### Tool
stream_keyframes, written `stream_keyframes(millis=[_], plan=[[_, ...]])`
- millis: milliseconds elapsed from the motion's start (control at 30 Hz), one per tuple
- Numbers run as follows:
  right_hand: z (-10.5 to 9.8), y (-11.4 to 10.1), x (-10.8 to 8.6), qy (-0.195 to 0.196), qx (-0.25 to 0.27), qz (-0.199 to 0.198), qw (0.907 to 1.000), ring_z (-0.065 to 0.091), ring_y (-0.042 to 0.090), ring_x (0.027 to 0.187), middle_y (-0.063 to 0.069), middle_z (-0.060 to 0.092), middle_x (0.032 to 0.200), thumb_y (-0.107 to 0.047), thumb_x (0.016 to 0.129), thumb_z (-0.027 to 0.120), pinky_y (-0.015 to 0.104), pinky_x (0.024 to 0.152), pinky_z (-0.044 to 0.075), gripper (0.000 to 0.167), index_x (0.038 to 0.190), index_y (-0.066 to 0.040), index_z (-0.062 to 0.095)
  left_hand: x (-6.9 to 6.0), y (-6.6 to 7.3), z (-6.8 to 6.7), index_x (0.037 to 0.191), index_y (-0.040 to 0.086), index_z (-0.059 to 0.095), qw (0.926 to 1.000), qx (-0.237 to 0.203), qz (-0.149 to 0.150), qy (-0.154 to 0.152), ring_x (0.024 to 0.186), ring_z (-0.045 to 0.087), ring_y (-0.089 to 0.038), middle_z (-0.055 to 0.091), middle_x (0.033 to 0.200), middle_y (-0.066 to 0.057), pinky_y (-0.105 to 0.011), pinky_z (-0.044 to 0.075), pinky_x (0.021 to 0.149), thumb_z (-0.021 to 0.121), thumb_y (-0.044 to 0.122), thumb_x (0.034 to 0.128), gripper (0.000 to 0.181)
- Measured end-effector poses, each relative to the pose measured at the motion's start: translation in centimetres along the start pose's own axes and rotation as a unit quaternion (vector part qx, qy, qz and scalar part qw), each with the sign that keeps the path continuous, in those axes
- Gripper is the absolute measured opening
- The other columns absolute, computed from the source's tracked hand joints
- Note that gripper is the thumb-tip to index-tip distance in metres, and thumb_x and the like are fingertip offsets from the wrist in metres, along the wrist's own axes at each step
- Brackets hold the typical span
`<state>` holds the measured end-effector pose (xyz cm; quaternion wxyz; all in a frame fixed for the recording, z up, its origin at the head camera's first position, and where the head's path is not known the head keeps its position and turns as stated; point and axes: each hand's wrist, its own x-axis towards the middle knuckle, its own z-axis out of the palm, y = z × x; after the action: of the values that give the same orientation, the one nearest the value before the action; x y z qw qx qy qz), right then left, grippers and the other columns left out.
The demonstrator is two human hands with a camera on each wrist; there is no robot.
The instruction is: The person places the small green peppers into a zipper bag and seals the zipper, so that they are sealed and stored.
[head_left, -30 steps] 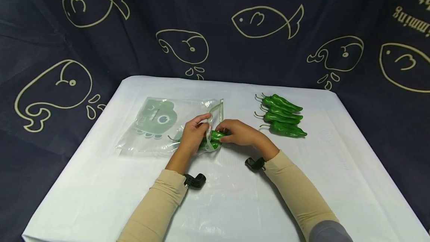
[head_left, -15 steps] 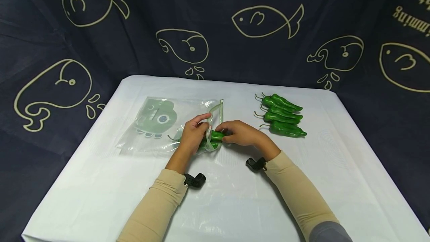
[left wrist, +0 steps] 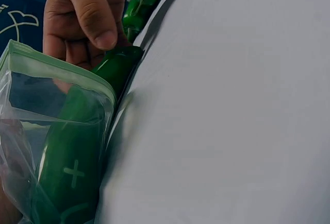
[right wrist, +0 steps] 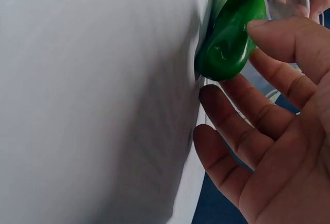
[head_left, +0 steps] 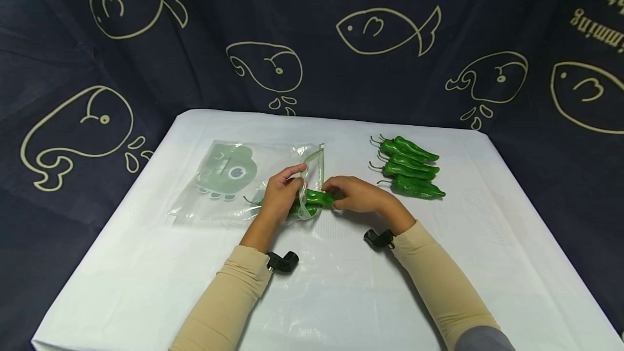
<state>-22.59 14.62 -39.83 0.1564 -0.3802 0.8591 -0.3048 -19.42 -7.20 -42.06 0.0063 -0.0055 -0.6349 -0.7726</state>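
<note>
Bag [head_left: 255, 177], clear plastic w/ green edge: L hand [head_left: 280, 196] pinching its lip; R hand [head_left: 359, 195] pinching glossy, green, tapered pepper [head_left: 320, 198], partly outside bag mouth; slick skin may slip if grip's loose.

The head view is bright, the wrist views dimmer, soft shadows falling across the table [right wrist: 67, 90].

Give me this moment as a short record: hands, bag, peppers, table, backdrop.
left hand: holds the bag near its open mouth
right hand: thumb and fingers at the tip of the protruding pepper; grip firmness unclear
bag: clear, with green cartoon print; pepper count inside unclear
loose peppers: green, grouped to the right of the bag
table: white-covered
backdrop: dark, with pale drawings
</note>
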Motion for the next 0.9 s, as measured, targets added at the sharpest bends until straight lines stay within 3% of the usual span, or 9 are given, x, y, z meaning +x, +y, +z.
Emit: stream_keyframes(millis=[267, 567, 900], plan=[[0.0, 0.0, 0.0, -0.016, -0.017, 0.012, 0.9997, 0.058, 0.021, 0.108, 0.003, 0.063, 0.114, -0.002, 0.088, 0.068, 0.041, 0.097, 0.046, 0.037, 0.124, -0.006, 0.062, 0.0, 0.0, 0.0, 0.13, -0.002, 0.063, 1.0, 0.003, 0.0, 0.001, 0.072, 0.059, -0.008, 0.063, 0.102, -0.027, -0.019, 0.049, 0.059, 0.055, -0.004, 0.0889, 0.042], [0.2, -0.2, 0.6, -0.008, -0.019, -0.017, 0.9996, 0.058, 0.018, 0.104, 0.002, 0.064, 0.111, 0.001, 0.09, 0.066, 0.04, 0.093, 0.048, 0.033, 0.122, -0.005, 0.063, 0.0, 0.1, 0.0, 0.131, -0.003, 0.062, 1.0, 0.008, -0.001, -0.001, 0.073, 0.059, -0.008, 0.062, 0.106, -0.028, -0.018, 0.048, 0.06, 0.055, -0.003, 0.0901, 0.041], [0.6, -0.5, 1.4, 0.004, -0.028, -0.028, 0.9992, 0.059, 0.017, 0.109, 0.001, 0.065, 0.113, -0.004, 0.091, 0.069, 0.038, 0.096, 0.047, 0.03, 0.12, -0.009, 0.064, 0.0, 0.0, 0.0, 0.13, -0.003, 0.063, 1.0, 0.008, 0.0, 0.001, 0.069, 0.058, -0.008, 0.066, 0.086, -0.013, -0.018, 0.046, 0.057, 0.055, -0.003, 0.0883, 0.042]])
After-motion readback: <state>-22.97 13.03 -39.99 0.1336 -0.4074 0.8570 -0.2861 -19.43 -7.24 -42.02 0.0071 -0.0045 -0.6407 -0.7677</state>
